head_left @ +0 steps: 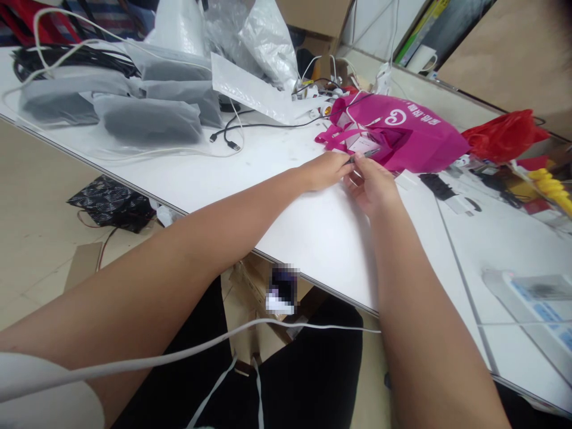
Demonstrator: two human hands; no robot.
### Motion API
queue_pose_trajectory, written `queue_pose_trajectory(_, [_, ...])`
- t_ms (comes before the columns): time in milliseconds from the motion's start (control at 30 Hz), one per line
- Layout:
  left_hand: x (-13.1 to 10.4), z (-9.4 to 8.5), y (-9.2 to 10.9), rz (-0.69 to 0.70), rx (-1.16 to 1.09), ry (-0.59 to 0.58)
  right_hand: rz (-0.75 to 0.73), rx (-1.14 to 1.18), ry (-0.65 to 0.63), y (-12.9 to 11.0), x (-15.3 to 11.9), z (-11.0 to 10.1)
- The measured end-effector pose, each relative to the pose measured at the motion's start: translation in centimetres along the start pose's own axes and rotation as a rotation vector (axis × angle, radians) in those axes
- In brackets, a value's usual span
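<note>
Both hands meet over the white table, in front of a magenta bag with white print. My left hand is closed, its fingertips on the near end of a thin dark, pointed tool. The thumb and forefinger of my right hand pinch the same tool from the right, while its other fingers curl loosely below. The tool's tip points toward a small white item at the bag's opening. What kind of tool it is cannot be made out.
Grey wrapped packages and a black cable lie at the left. Behind stand plastic bags. A red bag is at the right. A white cord crosses low in front of my lap.
</note>
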State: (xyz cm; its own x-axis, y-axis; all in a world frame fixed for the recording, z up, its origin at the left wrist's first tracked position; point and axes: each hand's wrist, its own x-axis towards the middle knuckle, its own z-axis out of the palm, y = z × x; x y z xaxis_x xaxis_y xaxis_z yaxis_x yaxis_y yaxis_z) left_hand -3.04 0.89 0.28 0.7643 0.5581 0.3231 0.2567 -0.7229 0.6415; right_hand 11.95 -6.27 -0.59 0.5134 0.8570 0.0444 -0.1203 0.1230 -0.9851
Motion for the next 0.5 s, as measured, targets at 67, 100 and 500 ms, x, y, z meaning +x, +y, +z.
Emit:
queue_pose_trajectory(67, [0.02, 0.0, 0.06, -0.004, -0.002, 0.007, -0.005, -0.001, 0.002, 0.22, 0.14, -0.08])
queue_pose_trajectory(100, [0.02, -0.01, 0.1, -0.004, -0.006, 0.005, -0.013, -0.008, 0.005, 0.32, 0.17, -0.08])
queue_pose_trajectory(500, [-0.03, 0.09, 0.2, 0.008, -0.038, 0.008, -0.041, -0.1, 0.047, -0.3, -0.19, 0.34])
